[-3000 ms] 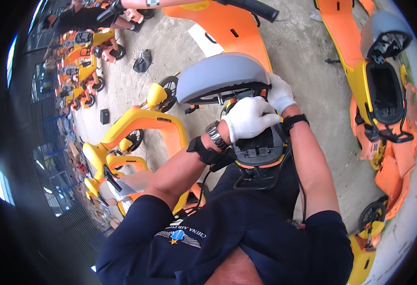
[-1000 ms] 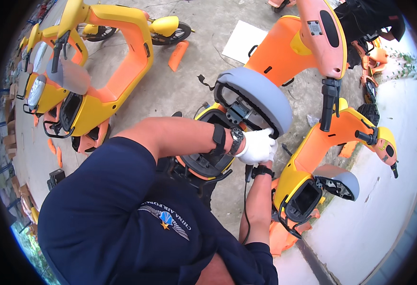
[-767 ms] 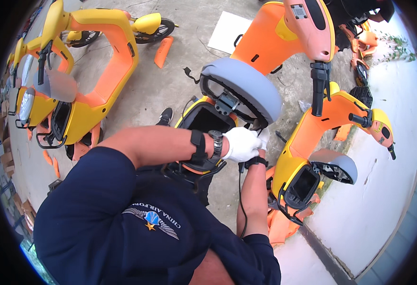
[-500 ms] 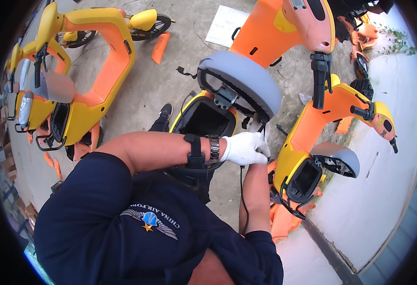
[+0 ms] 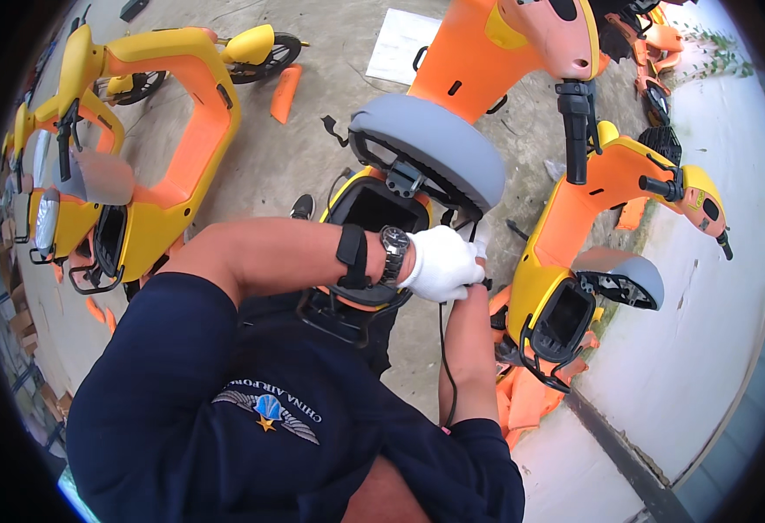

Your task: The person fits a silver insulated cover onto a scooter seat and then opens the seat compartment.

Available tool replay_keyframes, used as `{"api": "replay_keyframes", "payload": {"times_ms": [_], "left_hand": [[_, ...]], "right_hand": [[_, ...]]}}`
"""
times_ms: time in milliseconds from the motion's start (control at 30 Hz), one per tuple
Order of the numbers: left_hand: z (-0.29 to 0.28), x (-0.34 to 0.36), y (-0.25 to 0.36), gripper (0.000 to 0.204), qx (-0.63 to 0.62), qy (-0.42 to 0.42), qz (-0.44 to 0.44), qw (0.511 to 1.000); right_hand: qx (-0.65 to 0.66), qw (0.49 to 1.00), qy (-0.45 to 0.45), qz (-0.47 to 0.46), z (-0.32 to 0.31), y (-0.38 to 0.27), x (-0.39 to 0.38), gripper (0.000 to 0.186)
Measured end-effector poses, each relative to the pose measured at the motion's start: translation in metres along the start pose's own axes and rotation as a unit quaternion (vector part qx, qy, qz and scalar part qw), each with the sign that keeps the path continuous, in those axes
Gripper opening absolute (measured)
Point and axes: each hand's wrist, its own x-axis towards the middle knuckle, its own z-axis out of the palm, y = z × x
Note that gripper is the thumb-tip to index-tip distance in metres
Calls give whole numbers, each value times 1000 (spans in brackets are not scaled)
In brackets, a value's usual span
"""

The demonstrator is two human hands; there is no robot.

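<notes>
My left hand [image 5: 442,263], in a white glove, reaches across to my right wrist. Its fingers are closed there against a small black piece [image 5: 484,284], perhaps part of a strap; what they pinch is hidden. Only a strip of my right hand [image 5: 482,237], also gloved in white, shows behind the left one, its fingers hidden. A black cable [image 5: 442,349] hangs below the left hand and runs along my right forearm into the sleeve. Just beyond both hands is a scooter's tipped-up grey seat [image 5: 439,139] above an open yellow-rimmed compartment [image 5: 374,205].
The orange scooter body [image 5: 461,61] extends ahead, its black handlebar grip [image 5: 574,139] jutting right. Another yellow-orange scooter [image 5: 544,248] stands at right by a white wall [image 5: 696,349]; more scooters [image 5: 199,166] stand left. Loose orange panels [image 5: 285,93] lie on the concrete floor.
The view has shifted slightly, so the scooters sit a little further left in it. My left hand has turned a little and stays at my right wrist.
</notes>
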Motion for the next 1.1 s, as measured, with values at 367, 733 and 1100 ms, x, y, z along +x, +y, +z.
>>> {"api": "replay_keyframes", "payload": {"times_ms": [367, 733, 1100], "left_hand": [[25, -19, 6, 17, 8, 72, 49, 996], [23, -40, 52, 37, -504, -10, -57, 862], [-30, -56, -49, 46, -538, 267, -353, 718]], "right_hand": [[-294, 947, -36, -126, 8, -3, 36, 26], [-459, 859, -14, -227, 6, -22, 34, 34], [-123, 974, 77, -173, -31, -98, -11, 43]]}}
